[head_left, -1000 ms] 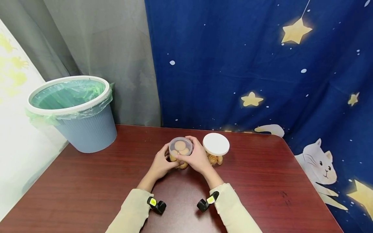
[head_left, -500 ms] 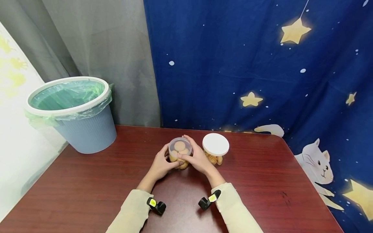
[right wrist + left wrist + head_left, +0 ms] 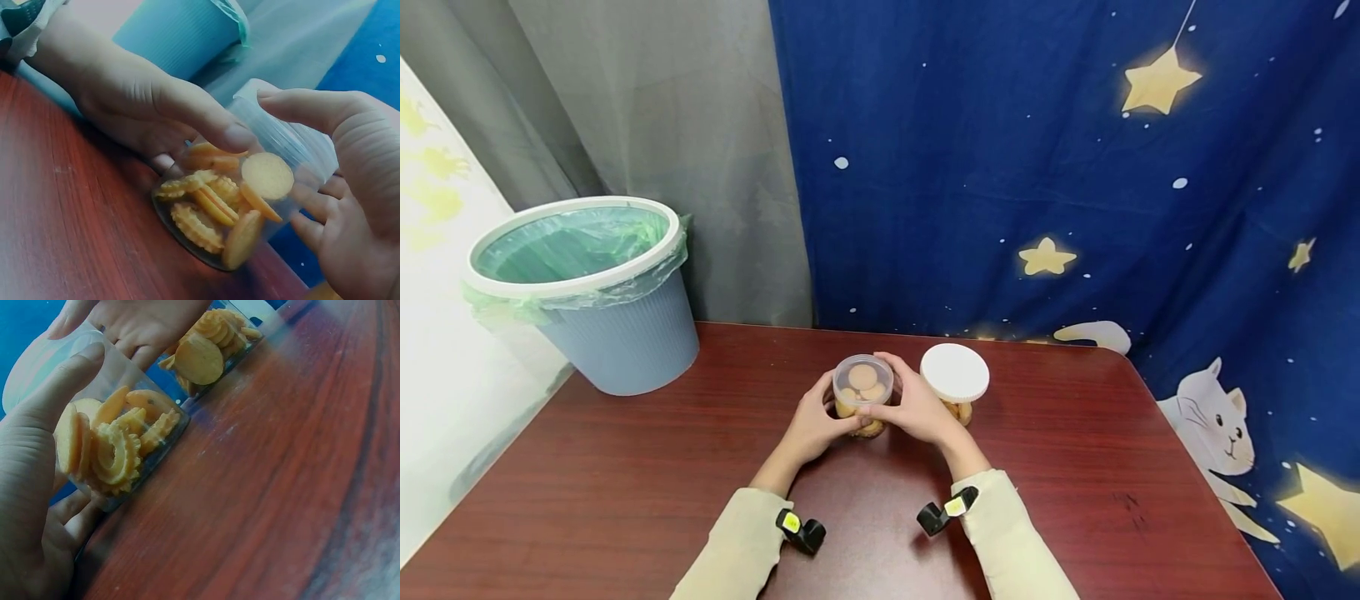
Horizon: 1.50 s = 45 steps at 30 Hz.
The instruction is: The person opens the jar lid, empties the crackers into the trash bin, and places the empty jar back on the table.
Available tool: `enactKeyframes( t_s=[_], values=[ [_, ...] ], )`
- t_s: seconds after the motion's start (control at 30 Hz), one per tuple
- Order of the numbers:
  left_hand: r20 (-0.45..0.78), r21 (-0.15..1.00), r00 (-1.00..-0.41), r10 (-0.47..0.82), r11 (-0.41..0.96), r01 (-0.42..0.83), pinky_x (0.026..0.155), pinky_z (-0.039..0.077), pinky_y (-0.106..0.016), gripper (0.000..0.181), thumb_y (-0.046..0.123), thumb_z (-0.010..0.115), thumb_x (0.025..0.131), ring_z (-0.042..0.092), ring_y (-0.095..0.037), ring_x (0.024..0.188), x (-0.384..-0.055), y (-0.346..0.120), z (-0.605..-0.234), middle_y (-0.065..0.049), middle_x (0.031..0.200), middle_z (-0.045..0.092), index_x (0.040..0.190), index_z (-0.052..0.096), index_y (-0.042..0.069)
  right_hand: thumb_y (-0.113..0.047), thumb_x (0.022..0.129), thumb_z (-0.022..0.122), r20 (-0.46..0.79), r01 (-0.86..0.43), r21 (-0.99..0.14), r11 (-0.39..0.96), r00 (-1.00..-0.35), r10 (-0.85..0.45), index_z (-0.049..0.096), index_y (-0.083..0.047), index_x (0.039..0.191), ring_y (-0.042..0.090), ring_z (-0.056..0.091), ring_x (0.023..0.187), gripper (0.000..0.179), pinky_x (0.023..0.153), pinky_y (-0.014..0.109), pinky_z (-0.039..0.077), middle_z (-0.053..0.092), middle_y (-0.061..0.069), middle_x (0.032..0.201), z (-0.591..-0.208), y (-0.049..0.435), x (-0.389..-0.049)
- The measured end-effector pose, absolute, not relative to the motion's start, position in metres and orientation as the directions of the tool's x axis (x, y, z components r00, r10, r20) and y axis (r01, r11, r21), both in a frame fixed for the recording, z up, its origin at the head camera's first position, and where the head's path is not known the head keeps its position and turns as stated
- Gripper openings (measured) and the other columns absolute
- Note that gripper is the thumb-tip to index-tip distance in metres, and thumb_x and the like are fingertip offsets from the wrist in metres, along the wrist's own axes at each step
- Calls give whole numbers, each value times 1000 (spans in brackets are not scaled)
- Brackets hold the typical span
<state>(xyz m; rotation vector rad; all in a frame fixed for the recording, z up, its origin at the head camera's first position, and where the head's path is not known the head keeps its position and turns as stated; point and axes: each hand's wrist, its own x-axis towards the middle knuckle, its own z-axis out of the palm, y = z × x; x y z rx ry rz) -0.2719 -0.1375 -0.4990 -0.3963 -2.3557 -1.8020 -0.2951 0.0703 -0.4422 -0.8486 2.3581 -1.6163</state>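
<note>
Cookie jar (image 3: 862, 392) sits upright on the bench (image 3: 625, 483), mid-bench toward the back edge. I've got both hands on it. Left hand (image 3: 815, 425) wraps the left side of the jar: thumb runs up the wall toward the rim, fingers (image 3: 69, 515) curl around low behind it. Right hand (image 3: 917, 408) cups the right side, fingers (image 3: 319, 206) curled around the far wall, thumb over the rim near the clear lid (image 3: 863, 377). Both grips are closed on the jar, not just resting.

Jar is clear plastic; round and ridged cookies (image 3: 215, 206) show through the wall, stacked loosely. Base looks flat on the bench in the wrist views.

Second jar (image 3: 957, 400) with a white lid (image 3: 955, 372) stands just right of my right hand; touching or not, I can't tell. More cookies inside it.

Blue bin (image 3: 617, 333) with a green liner (image 3: 568, 242) at the back left corner of the bench, well apart from the jars. Starry blue curtain (image 3: 1037, 167) behind the bench.
</note>
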Motion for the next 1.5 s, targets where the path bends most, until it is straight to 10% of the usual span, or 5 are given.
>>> enactKeyframes(
  t_s=[0.8,1.17,1.5],
  values=[
    [296,924,-947,122,215,316,104,50,-45,81,7,87,76,57,-32,131,-274,-139,-499,-18,140,60,146,47,8,-41,59,97,237,-312,-841,443,-947,-217,51,-14,135,24,58,119,92,103,43,46,60,6,129,-449,45,-286],
    [266,924,-958,105,254,284,106,49,-51,80,12,87,78,57,-30,133,-272,-138,-498,-15,142,60,147,47,12,-37,79,85,248,-388,-825,411,-902,-354,28,-17,160,23,42,147,101,120,51,34,42,1,161,-450,50,-285],
    [258,929,-961,95,248,274,107,47,-53,81,15,87,77,58,-29,132,-272,-137,-498,-12,141,60,147,47,15,-30,80,85,234,-373,-855,361,-898,-374,40,-17,154,26,54,135,87,112,50,43,55,10,148,-448,57,-287]
  ],
)
